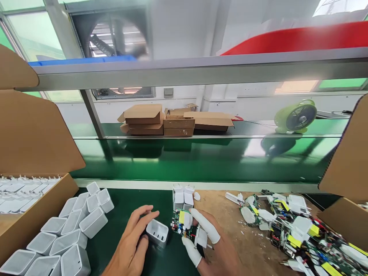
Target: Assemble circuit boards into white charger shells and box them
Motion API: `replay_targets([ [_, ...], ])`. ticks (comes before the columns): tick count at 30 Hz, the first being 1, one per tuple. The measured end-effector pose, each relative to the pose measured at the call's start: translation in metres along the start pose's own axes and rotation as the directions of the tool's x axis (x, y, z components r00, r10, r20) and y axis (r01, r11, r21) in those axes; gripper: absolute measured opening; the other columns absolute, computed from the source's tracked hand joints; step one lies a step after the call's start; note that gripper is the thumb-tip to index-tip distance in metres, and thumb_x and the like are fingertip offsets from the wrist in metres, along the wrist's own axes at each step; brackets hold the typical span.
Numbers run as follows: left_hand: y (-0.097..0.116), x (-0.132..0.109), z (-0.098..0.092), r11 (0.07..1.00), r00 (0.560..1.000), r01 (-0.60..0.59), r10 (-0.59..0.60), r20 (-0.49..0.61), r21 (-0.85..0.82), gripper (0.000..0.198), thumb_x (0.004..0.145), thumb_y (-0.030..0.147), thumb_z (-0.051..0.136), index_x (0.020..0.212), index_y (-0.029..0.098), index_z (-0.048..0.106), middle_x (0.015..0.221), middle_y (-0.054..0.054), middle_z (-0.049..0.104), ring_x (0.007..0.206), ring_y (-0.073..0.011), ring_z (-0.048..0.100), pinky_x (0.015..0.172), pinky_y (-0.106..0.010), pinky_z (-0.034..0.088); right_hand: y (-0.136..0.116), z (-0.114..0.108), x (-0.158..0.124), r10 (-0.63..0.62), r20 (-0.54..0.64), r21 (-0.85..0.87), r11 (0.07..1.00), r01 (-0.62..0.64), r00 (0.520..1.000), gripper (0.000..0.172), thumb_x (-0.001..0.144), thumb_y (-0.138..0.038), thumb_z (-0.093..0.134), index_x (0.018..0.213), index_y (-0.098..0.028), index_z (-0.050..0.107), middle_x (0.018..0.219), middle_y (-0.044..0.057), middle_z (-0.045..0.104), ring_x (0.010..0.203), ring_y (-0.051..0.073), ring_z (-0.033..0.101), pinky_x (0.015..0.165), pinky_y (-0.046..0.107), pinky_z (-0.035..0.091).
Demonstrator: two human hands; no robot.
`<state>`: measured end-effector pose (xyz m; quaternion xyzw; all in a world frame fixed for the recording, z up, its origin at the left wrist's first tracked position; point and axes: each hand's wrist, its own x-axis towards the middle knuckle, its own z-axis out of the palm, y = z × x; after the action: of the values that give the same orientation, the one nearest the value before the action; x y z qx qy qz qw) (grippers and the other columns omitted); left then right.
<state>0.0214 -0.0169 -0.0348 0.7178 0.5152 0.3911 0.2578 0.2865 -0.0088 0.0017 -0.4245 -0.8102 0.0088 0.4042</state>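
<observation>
Where the left carton [37, 214] borders the green surface of the bench [123, 199], white plastic housings [73, 221] stand grouped; leave them undisturbed so that the area around the left hand [133, 237] remains free. The left hand is empty, fingers spread and slightly bent, just beside a single slotted housing [157, 234]; whether a fingertip touches it cannot be determined. Steady this housing by its outer walls, keeping the fingertips off the slots.

To its right, the right hand [217, 249], fitted with white finger cots [207, 226], grips a circuit board assembly [181, 221] between thumb and finger. The assembly is near the slotted housing but apart from it, its components exposed. Grip the board by its edges; pressure on the components is likely to bend their leads. Support the white plate [201, 237] beside the board to limit strain.

Farther right, circuit boards lie piled [300, 230] near the right carton [342, 218]. Keep the held assembly clear of them, as projecting parts could snag.
</observation>
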Motion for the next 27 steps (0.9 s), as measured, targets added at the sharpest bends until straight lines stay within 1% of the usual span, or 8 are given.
replay_targets([
  [1,0.0,0.0,0.003,1.0,1.0,0.0,0.0,-0.02,-0.001,0.049,0.104,0.027,0.049,0.153,0.033,0.052,0.162,-0.011,0.045,0.148,-0.0308,0.05,0.123,-0.051,0.045,0.0,0.0,-0.001,0.012,0.008,-0.002,1.0,-0.012,1.0,0.06,0.098,-0.019,0.058,0.154,-0.025,0.038,0.135,0.013,0.07,0.121,0.025,0.072,0.1,0.038,0.064],
  [4,0.002,0.001,0.015,0.999,0.999,0.039,-0.039,-0.022,0.02,0.084,0.091,0.038,0.076,0.162,0.026,0.033,0.152,-0.017,0.051,0.135,-0.0338,0.061,0.112,-0.05,0.055,-0.002,-0.001,-0.002,0.007,0.044,-0.001,1.0,-0.007,0.999,0.059,0.098,-0.019,0.059,0.153,-0.023,0.038,0.134,0.014,0.07,0.12,0.026,0.073,0.102,0.039,0.063],
  [7,0.005,0.003,0.024,0.998,0.998,0.056,-0.056,0.01,0.017,0.083,0.092,0.029,0.07,0.163,0.024,0.028,0.135,-0.014,0.062,0.117,-0.0286,0.071,0.105,-0.046,0.059,-0.008,-0.004,0.0,-0.056,0.056,0.022,0.998,0.055,0.997,0.059,0.096,-0.017,0.059,0.152,-0.023,0.04,0.134,0.013,0.071,0.119,0.025,0.073,0.102,0.036,0.062],
  [12,0.001,0.0,0.022,0.998,0.997,0.065,-0.064,0.048,-0.018,0.096,0.087,0.025,0.073,0.166,0.028,0.019,0.145,-0.014,0.059,0.126,-0.0294,0.068,0.109,-0.046,0.057,-0.014,-0.005,0.002,-0.082,-0.005,0.043,0.996,0.082,0.997,0.06,0.096,-0.014,0.059,0.152,-0.023,0.041,0.136,0.013,0.07,0.122,0.023,0.071,0.104,0.034,0.061],
  [14,-0.003,-0.002,0.021,0.996,0.995,0.09,-0.09,0.037,-0.014,0.093,0.089,0.027,0.074,0.165,0.028,0.02,0.141,-0.013,0.062,0.126,-0.0302,0.068,0.109,-0.048,0.057,-0.012,0.0,-0.001,-0.113,-0.039,0.068,0.991,0.116,0.993,0.061,0.095,-0.015,0.06,0.153,-0.021,0.04,0.136,0.014,0.07,0.122,0.024,0.071,0.103,0.033,0.061],
  [17,-0.005,-0.002,0.022,0.999,1.0,-0.005,0.006,0.03,-0.05,0.079,0.098,0.028,0.065,0.164,0.033,0.024,0.145,-0.011,0.063,0.131,-0.0297,0.066,0.112,-0.048,0.055,-0.009,0.008,-0.006,-0.156,-0.108,0.092,0.982,0.166,0.982,0.064,0.092,-0.015,0.058,0.153,-0.019,0.041,0.134,0.015,0.07,0.121,0.026,0.071,0.101,0.035,0.061],
  [20,-0.002,-0.003,0.026,0.991,0.993,-0.118,0.116,-0.025,-0.062,0.073,0.101,0.025,0.059,0.164,0.036,0.025,0.15,-0.011,0.06,0.137,-0.0291,0.062,0.116,-0.048,0.053,-0.009,0.011,-0.007,-0.163,-0.053,0.077,0.983,0.166,0.985,0.07,0.088,-0.013,0.057,0.155,-0.021,0.04,0.136,0.014,0.069,0.118,0.027,0.072,0.099,0.037,0.062],
  [27,0.004,0.0,0.03,0.982,0.981,-0.187,0.184,-0.064,-0.041,0.071,0.103,0.022,0.051,0.166,0.034,0.022,0.155,-0.015,0.056,0.141,-0.0314,0.057,0.115,-0.052,0.053,-0.006,0.016,-0.003,-0.228,-0.021,0.053,0.972,0.229,0.973,0.068,0.083,-0.014,0.054,0.15,-0.021,0.044,0.128,0.012,0.074,0.106,0.026,0.074,0.095,0.037,0.062],
])
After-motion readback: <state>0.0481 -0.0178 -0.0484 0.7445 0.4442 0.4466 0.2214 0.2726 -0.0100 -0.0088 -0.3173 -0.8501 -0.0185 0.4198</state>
